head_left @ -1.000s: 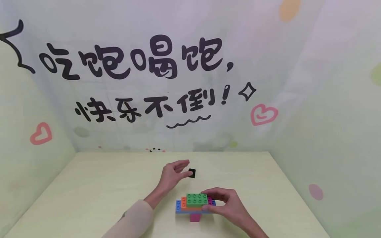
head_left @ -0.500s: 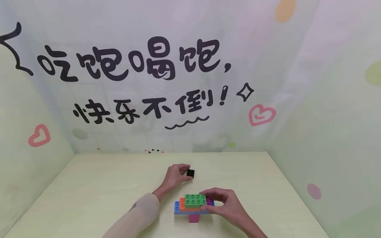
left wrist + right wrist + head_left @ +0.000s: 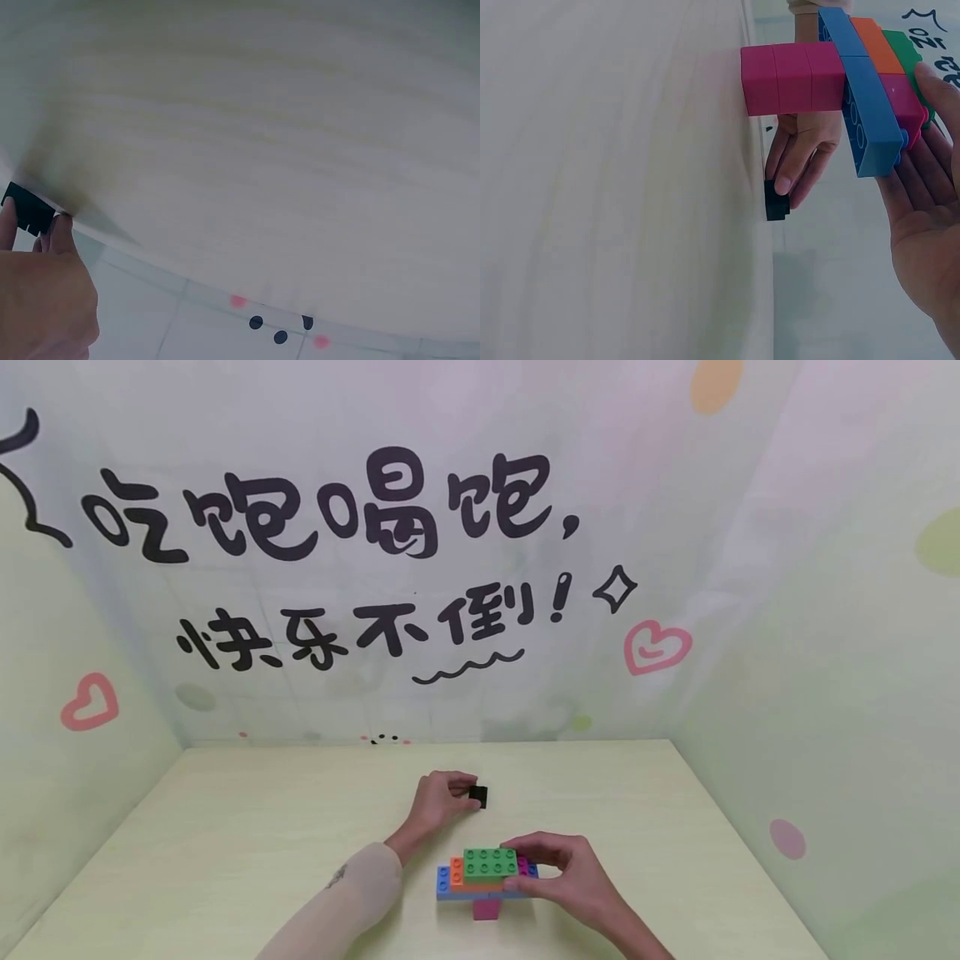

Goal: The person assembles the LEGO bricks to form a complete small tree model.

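Note:
My left hand (image 3: 438,802) pinches a small black toy brick (image 3: 478,797) between thumb and fingers, far back on the table. In the right wrist view that black brick (image 3: 775,204) stands at the tabletop. Nearer me rises a stack of toy building bricks: a pink column (image 3: 795,79) of several bricks, blue bricks (image 3: 871,116) across it, then an orange brick (image 3: 877,45) beside a magenta one (image 3: 901,112), and a green brick (image 3: 491,862) on top. My right hand (image 3: 573,877) grips the right end of the stack's upper layers, thumb at the near side, fingers behind.
A pale wooden table (image 3: 262,843) carries everything. Printed cloth walls (image 3: 420,710) with black lettering and hearts enclose its back and sides. The stack stands in front of the black brick, its wide top overhanging the narrow column.
My left fingers, spread around the black brick a second ago, have closed on it. My right hand has kept its grip on the stack. The head view has shifted slightly.

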Motion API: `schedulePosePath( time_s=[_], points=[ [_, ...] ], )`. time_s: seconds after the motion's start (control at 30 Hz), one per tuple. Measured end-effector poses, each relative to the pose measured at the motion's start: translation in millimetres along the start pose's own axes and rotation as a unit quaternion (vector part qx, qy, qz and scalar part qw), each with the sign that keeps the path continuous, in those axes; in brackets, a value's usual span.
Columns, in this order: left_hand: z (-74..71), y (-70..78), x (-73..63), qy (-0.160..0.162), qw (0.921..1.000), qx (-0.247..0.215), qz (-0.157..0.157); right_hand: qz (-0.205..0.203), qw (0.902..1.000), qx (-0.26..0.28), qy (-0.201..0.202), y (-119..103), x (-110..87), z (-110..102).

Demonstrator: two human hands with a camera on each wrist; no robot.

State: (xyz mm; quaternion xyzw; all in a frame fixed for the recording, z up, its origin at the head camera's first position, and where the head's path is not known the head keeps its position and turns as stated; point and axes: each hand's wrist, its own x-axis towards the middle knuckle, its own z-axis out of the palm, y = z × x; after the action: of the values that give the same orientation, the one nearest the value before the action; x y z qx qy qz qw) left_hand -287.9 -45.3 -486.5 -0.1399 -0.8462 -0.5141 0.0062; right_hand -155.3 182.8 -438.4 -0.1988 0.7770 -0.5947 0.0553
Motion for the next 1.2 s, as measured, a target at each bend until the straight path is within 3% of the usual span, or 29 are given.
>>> schedulePosePath(
  time_s=[0.3,0.47,1.0,1.2],
  points=[
    [-4.4,4.0,-4.3,0.005,0.9999,-0.011,0.01,-0.003,1.0,0.0,0.003,-1,0.3,2],
    [-12.1,14.7,-12.4,0.008,0.9992,-0.038,-0.003,-0.002,1.0,-0.006,0.008,0,0.5,3],
    [-44.5,98.0,-74.0,-0.034,0.9937,-0.1,0.037,-0.008,0.9999,-0.007,-0.001,0,-2.7,3],
    [-51.5,119.6,-101.6,-0.057,0.9919,-0.108,0.035,-0.007,0.9999,-0.008,0.001,2,-2.4,4]
  ],
)
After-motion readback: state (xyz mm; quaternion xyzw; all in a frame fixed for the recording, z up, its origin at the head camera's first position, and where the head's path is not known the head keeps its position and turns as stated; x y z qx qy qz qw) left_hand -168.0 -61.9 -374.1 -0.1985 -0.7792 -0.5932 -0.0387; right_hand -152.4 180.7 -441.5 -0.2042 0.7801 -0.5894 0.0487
